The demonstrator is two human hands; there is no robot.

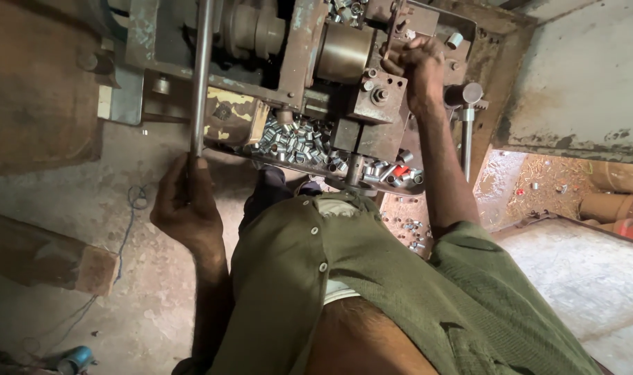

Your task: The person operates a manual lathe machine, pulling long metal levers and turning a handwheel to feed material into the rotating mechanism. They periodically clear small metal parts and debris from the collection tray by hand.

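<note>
two hands at an old metal machine

left hand point(186, 201) is wrapped round the lower end of a long steel lever point(201, 76); right hand point(418, 66) is closed on a part at the machine's point(379, 104) top, fingers hidden. small shiny metal sleeves point(295, 139) lie heaped in the tray between them.

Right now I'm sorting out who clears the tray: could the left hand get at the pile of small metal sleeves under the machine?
Probably yes. The left hand grips the long steel lever, and the sleeves lie just beside it in the open tray, uncovered; it would have to let go first.
</note>
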